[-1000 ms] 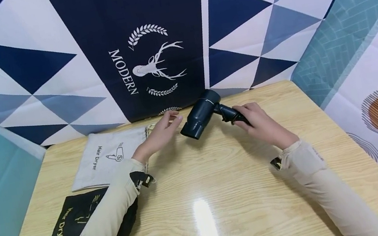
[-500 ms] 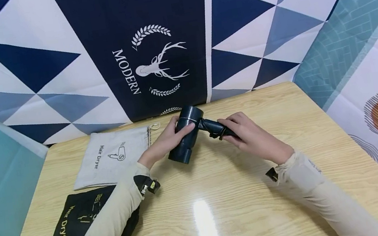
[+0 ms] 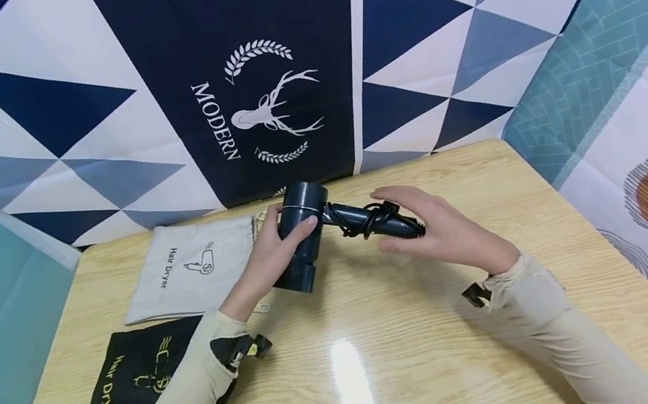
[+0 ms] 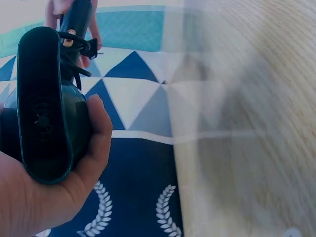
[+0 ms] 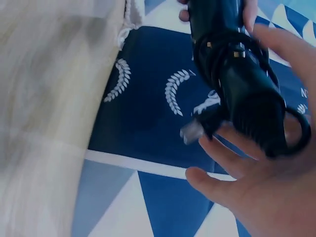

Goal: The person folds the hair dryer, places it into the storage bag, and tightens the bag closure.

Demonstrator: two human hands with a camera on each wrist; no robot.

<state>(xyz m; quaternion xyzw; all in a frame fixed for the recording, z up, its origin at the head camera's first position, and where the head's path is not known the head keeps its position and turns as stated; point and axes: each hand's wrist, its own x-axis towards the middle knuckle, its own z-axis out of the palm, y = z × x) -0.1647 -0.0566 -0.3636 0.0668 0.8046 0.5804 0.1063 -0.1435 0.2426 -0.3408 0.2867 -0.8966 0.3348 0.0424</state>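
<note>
A dark hair dryer (image 3: 307,215), its black cord (image 3: 374,217) wound about the handle, is held above the table by my left hand (image 3: 269,256). The thumb lies across the barrel in the head view. In the left wrist view the flat nozzle (image 4: 44,108) faces the camera, with left fingers (image 4: 101,131) curled round the barrel. My right hand (image 3: 439,229) is spread around the handle's end, thumb and fingers apart and not gripping. The plug (image 5: 192,131) hangs by the handle in the right wrist view; whether the right fingers touch the cord I cannot tell.
A light grey drawstring pouch (image 3: 182,270) printed "Hair Dryer" lies at the table's back left. Nearer, a black pouch (image 3: 119,397) with gold print is partly covered by the left sleeve. A patterned wall (image 3: 282,95) rises behind the wooden table (image 3: 412,357).
The hair dryer has moved left and nearer. The left hand, apart from it at first, has taken hold of the barrel; the right hand has let go of the handle and spread its fingers.
</note>
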